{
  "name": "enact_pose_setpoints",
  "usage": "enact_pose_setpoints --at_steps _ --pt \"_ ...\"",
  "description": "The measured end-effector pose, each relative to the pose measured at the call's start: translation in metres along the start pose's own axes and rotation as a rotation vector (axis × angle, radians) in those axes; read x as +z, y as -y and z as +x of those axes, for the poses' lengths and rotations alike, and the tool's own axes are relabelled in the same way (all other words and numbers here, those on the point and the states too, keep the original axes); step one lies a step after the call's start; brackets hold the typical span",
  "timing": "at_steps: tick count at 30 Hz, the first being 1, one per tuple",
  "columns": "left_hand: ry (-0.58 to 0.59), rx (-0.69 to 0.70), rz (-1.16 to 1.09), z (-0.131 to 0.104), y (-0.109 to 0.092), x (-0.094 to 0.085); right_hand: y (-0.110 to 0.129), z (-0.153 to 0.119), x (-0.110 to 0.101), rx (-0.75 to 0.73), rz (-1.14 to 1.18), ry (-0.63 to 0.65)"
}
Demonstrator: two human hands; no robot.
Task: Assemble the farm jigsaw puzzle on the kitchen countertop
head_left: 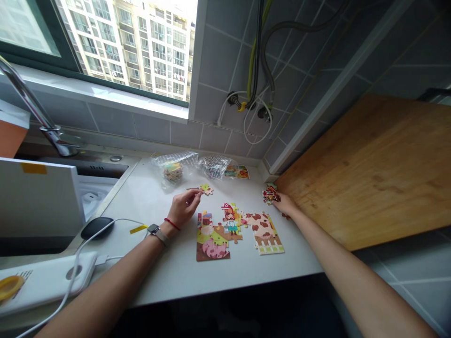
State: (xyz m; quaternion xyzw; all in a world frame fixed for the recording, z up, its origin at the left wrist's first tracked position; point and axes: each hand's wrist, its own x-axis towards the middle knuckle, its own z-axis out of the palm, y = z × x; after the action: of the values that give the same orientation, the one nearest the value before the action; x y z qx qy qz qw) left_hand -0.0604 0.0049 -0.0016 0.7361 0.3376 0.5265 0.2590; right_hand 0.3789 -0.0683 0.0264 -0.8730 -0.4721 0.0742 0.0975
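Note:
My left hand [185, 205], with a watch and a red cord at the wrist, is closed, thumb near the curled fingers. Loose puzzle pieces [206, 189] lie just beyond its fingertips; anything in the pinch is too small to make out. At the right, my right hand [285, 205] has its fingers closed around a small pile of puzzle pieces [269, 193], partly covering them. Between my hands is a partly joined jigsaw puzzle [213, 246] with a pig, a farmer figure and a spotted cow section [262, 227] with a white fence.
Behind the puzzle lie a clear plastic bag [172, 171] of pieces, another crumpled bag [214, 165] and a picture card [239, 172]. A black mouse [97, 228], a cable and a white power bank [45, 281] sit at left. A wooden board [373, 164] leans at right.

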Motion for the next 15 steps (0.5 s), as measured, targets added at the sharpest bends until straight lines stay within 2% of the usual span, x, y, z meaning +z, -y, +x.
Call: enact_pose_setpoints --at_steps 8,15 --pt "0.005 -0.004 -0.002 -0.0003 0.0017 0.0012 -0.0025 -0.0063 -0.0036 0.150 0.019 0.073" --pt "0.037 -0.037 0.013 -0.0004 0.0014 0.0002 -0.0010 0.0023 -0.0015 0.175 0.034 0.016"
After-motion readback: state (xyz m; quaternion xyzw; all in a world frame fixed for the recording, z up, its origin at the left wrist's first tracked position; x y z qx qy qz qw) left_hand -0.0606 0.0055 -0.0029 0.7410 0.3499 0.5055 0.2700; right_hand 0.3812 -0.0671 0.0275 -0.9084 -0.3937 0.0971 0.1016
